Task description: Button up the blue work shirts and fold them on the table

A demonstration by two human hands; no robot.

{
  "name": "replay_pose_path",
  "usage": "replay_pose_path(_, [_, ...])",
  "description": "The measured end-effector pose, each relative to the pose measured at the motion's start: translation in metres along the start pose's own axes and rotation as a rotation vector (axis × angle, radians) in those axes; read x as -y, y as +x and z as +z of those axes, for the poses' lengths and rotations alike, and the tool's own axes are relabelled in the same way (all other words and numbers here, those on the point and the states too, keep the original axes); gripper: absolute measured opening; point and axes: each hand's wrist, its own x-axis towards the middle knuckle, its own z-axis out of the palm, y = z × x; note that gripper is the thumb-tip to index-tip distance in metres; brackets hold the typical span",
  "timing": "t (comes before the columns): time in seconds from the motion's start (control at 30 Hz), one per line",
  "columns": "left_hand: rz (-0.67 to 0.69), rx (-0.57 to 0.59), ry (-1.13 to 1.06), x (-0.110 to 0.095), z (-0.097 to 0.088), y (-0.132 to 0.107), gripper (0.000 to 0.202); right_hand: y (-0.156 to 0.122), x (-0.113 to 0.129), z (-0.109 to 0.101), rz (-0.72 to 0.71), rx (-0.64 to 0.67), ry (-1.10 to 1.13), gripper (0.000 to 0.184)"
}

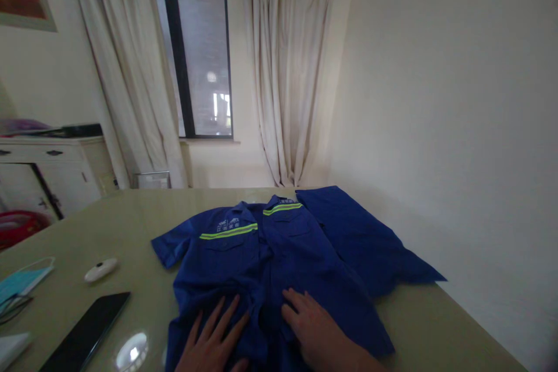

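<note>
A dark blue short-sleeved work shirt [300,256] lies front side up on the table, its collar toward the far edge. Yellow-green reflective strips cross its chest, and pale lettering sits above them. My left hand [213,337] rests on the lower left of the shirt with its fingers spread. On the lower right, near the front opening, my right hand [311,322] lies on the cloth, fingers slightly bent and the thumb hidden. Wrinkles run through the fabric between both hands. A second piece of dark blue cloth [375,244] extends from beneath the shirt's right side.
On the pale green table [143,215], a black phone [87,331], a white oval device [101,270] and a blue face mask [26,282] lie at left. A wall [449,128] runs along the right. Behind stand a white cabinet [65,163] and curtains [290,70].
</note>
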Motion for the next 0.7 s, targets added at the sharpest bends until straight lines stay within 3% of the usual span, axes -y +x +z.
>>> replay_pose_path(0.2, [-0.077,0.049,-0.075,0.024,-0.044,0.084,0.054,0.071,-0.027,-0.025,0.067,-0.245,0.030,0.051])
replay_pose_path(0.37, [-0.130,-0.087,-0.064,0.036,-0.050,0.119,0.044,0.118,-0.039,-0.032,0.183,-0.368,0.080,0.032])
replay_pose_path(0.47, [-0.006,-0.256,-0.062,0.037,-0.046,0.107,0.033,0.114,-0.036,-0.026,0.154,-0.380,0.106,0.038])
replay_pose_path(0.57, [0.116,-0.392,-0.080,0.032,-0.046,0.072,0.022,0.085,-0.030,-0.017,0.024,-0.376,0.226,0.041])
replay_pose_path(0.7, [0.295,-0.360,-0.112,0.017,-0.054,0.023,0.012,0.037,-0.023,-0.011,-0.101,-0.360,0.387,0.027])
